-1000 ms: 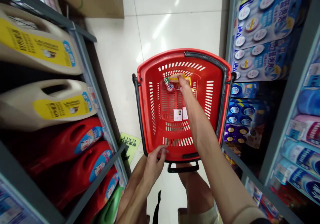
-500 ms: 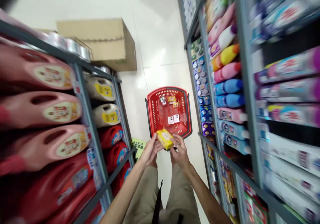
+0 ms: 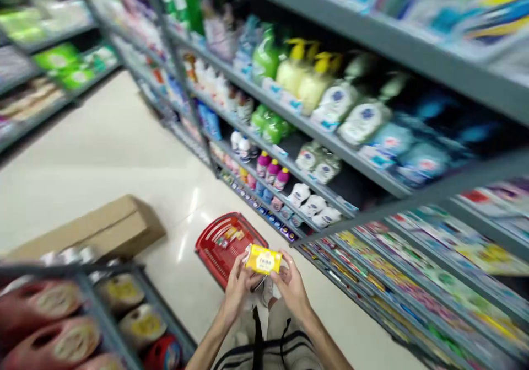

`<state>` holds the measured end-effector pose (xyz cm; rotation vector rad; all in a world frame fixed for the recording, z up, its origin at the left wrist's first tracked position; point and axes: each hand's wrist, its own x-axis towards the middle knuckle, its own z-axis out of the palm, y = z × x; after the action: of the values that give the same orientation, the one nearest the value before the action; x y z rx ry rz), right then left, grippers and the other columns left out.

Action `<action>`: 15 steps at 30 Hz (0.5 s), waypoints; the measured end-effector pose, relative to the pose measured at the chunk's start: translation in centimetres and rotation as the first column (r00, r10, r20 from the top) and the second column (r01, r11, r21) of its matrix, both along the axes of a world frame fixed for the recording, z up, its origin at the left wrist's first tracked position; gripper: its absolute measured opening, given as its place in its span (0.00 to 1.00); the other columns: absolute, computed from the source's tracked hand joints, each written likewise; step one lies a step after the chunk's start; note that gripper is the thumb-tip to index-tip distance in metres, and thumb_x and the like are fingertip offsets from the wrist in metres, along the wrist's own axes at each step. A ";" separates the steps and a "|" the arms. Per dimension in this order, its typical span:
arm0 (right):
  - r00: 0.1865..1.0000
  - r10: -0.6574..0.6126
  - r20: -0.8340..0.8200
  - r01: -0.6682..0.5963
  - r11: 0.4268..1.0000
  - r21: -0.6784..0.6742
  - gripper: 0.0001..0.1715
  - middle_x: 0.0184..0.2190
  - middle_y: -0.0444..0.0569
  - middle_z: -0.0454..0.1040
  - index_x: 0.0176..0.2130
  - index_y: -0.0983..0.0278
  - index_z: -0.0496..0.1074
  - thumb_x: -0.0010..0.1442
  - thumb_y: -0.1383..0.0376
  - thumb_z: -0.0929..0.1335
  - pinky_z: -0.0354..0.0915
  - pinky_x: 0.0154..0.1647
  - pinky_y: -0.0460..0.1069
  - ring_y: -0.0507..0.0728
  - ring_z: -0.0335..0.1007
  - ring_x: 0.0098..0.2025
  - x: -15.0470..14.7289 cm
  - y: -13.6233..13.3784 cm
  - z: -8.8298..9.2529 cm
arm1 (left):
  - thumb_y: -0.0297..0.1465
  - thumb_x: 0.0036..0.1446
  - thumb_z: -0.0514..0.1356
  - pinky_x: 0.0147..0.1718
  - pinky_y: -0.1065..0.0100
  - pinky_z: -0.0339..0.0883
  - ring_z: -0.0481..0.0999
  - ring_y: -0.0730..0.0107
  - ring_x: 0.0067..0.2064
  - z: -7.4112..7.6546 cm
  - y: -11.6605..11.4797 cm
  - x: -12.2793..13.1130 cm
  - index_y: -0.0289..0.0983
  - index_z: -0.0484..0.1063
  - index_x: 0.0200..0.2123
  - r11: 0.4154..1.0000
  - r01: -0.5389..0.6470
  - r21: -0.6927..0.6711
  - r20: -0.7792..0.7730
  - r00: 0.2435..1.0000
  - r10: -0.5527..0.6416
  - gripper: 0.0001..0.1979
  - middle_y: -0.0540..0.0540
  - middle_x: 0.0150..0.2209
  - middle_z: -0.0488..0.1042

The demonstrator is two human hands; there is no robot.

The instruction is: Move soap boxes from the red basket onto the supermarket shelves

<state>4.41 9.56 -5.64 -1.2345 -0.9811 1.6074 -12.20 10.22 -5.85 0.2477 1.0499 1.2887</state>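
A yellow box-shaped pack (image 3: 263,259) with a white label is held up between both my hands, its printed face toward me. My left hand (image 3: 239,275) closes on its left end, and my right hand (image 3: 290,279) grips the right end with the thumb near the lower edge. The small print is too blurred to read. Beyond the pack, a red shopping basket (image 3: 215,251) stands on the floor. A few small yellow packages (image 3: 235,234) lie inside it; my hands and the pack hide part of its near side.
On the right runs a long grey shelf (image 3: 285,113) with pump bottles (image 3: 316,78) and other bottles. A cardboard box (image 3: 119,226) lies on the floor to the left. Large pink jugs (image 3: 53,331) fill the shelf at lower left.
My view has lifted and swung to the right, bringing the long shelf into sight. The yellow pack has come up closer, turned level with its label facing me, still in both hands.
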 end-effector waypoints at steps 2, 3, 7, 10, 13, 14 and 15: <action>0.971 -0.236 -0.039 0.236 0.972 0.002 0.41 0.60 0.56 0.73 0.65 0.57 0.61 0.59 0.53 0.76 0.72 0.55 0.56 0.62 0.76 0.53 1.8 -4.1 0.7 | 0.45 0.47 0.73 0.49 0.50 0.77 0.80 0.49 0.52 1.5 -1.7 2.1 0.41 0.71 0.51 0.985 0.174 0.003 0.018 0.985 -0.174 0.30 0.40 0.54 0.78; 0.935 -0.351 -0.048 0.352 0.936 0.006 0.40 0.62 0.55 0.72 0.64 0.56 0.64 0.58 0.53 0.77 0.73 0.52 0.55 0.61 0.77 0.52 2.7 -6.3 0.9 | 0.46 0.48 0.73 0.49 0.50 0.77 0.79 0.48 0.53 1.9 -2.6 3.2 0.41 0.73 0.49 0.961 0.277 0.008 0.011 0.961 -0.277 0.28 0.40 0.53 0.78; 0.740 -0.669 -0.073 0.672 0.739 0.047 0.36 0.62 0.55 0.72 0.59 0.56 0.70 0.55 0.53 0.78 0.73 0.43 0.51 0.58 0.78 0.44 6.9 -15.1 1.6 | 0.48 0.48 0.72 0.48 0.53 0.78 0.77 0.44 0.56 2.9 -6.4 8.0 0.38 0.78 0.46 0.798 0.601 0.035 -0.117 0.796 -0.594 0.27 0.38 0.53 0.79; 0.573 -0.809 -0.127 0.819 0.566 0.094 0.33 0.58 0.54 0.76 0.55 0.57 0.73 0.53 0.55 0.80 0.73 0.42 0.51 0.57 0.77 0.42 10.4 -21.1 2.2 | 0.49 0.45 0.74 0.44 0.54 0.80 0.79 0.43 0.53 3.5 -9.6 13.2 0.37 0.80 0.45 0.680 0.732 0.030 -0.190 0.672 -0.715 0.29 0.37 0.52 0.79; 0.387 -0.899 -0.205 0.921 0.365 0.137 0.30 0.55 0.55 0.77 0.53 0.58 0.75 0.53 0.55 0.79 0.73 0.43 0.52 0.58 0.77 0.42 14.1 -26.5 2.5 | 0.50 0.45 0.73 0.40 0.56 0.81 0.82 0.46 0.48 5.0 -13.3 19.3 0.36 0.80 0.45 0.574 0.818 0.038 -0.229 0.566 -0.792 0.30 0.36 0.49 0.81; 0.330 -0.916 -0.227 0.942 0.302 0.149 0.30 0.55 0.56 0.78 0.53 0.59 0.75 0.53 0.55 0.79 0.74 0.43 0.52 0.58 0.77 0.41 15.4 -28.2 2.6 | 0.50 0.45 0.73 0.40 0.57 0.80 0.82 0.47 0.48 5.7 -14.7 21.4 0.36 0.80 0.45 0.532 0.845 0.046 -0.234 0.527 -0.817 0.30 0.36 0.48 0.82; 0.280 -0.929 -0.243 0.956 0.246 0.160 0.31 0.54 0.56 0.78 0.54 0.60 0.75 0.53 0.54 0.79 0.74 0.42 0.53 0.57 0.77 0.40 16.7 -30.0 2.7 | 0.50 0.45 0.73 0.39 0.57 0.80 0.82 0.47 0.47 6.4 -16.3 23.5 0.36 0.81 0.45 0.488 0.871 0.054 -0.238 0.486 -0.841 0.30 0.36 0.48 0.82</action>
<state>21.10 -20.46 -2.98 -1.1401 -0.1752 0.4698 11.34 -6.05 0.52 0.9286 0.7630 0.3988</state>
